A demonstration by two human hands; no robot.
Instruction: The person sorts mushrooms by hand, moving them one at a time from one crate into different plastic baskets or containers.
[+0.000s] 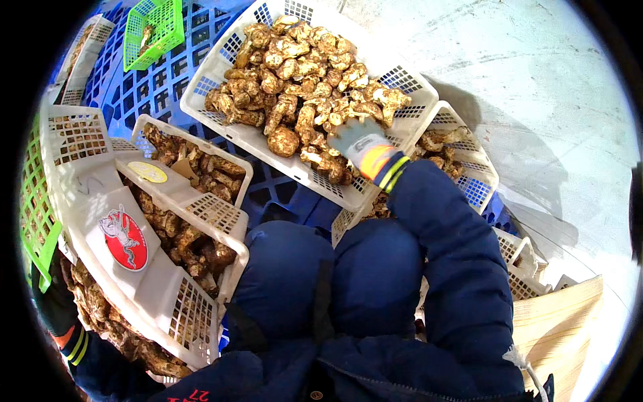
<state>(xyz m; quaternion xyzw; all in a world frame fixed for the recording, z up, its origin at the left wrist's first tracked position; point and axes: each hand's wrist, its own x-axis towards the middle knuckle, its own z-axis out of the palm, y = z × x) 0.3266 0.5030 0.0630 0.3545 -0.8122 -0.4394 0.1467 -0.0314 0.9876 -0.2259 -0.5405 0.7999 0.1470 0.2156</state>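
Note:
My right hand [359, 138], in a grey glove with an orange and yellow cuff, reaches over the near right side of a large white plastic basket [241, 143]. Its fingertips touch the heap of brown and cream mushrooms [301, 70] in there; whether they grip one is hidden. My left hand [55, 301], in a dark glove, is at the far left edge, in shadow beside a green basket [37, 201] and a basket of more mushrooms [95, 306]. Its fingers are too dark to read.
Several white baskets of mushrooms [201, 251] stand at the left, some overlapping. A small green basket [155, 35] with one mushroom stands on blue plastic pallets [145, 90]. Another white basket [482, 176] is right of the large one. A cardboard piece [557, 321] lies at lower right on the pale floor.

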